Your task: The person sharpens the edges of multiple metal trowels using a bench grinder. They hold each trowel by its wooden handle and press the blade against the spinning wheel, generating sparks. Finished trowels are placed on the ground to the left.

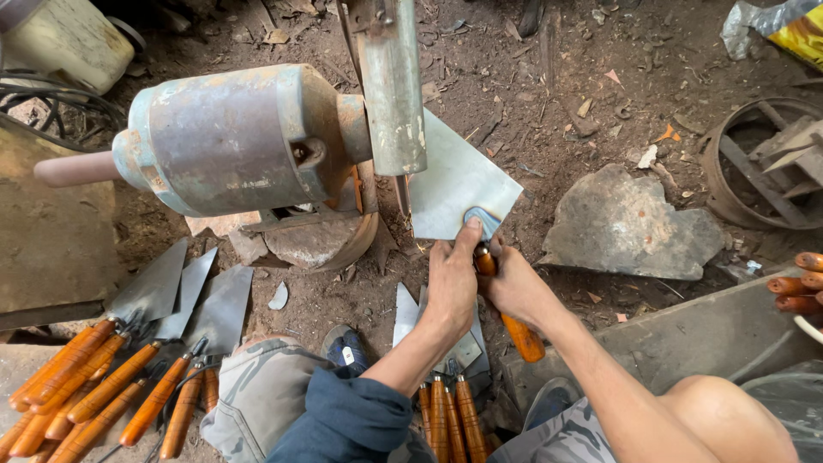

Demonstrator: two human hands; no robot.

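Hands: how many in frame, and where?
2. Left hand presses the trowel blade at the grinder; right hand grips its wooden handle. No others visible.

Far up and right of the hands (484,279): crumpled yellow-and-silver plastic bag (784,27) on the dirt floor (549,103).

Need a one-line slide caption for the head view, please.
Both hands, left hand and right hand, press a trowel against a grinder.

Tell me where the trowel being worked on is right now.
In the head view, the trowel sits at centre, its blade against the grinder's wheel guard, held by the left hand and right hand, left of the flat rock.
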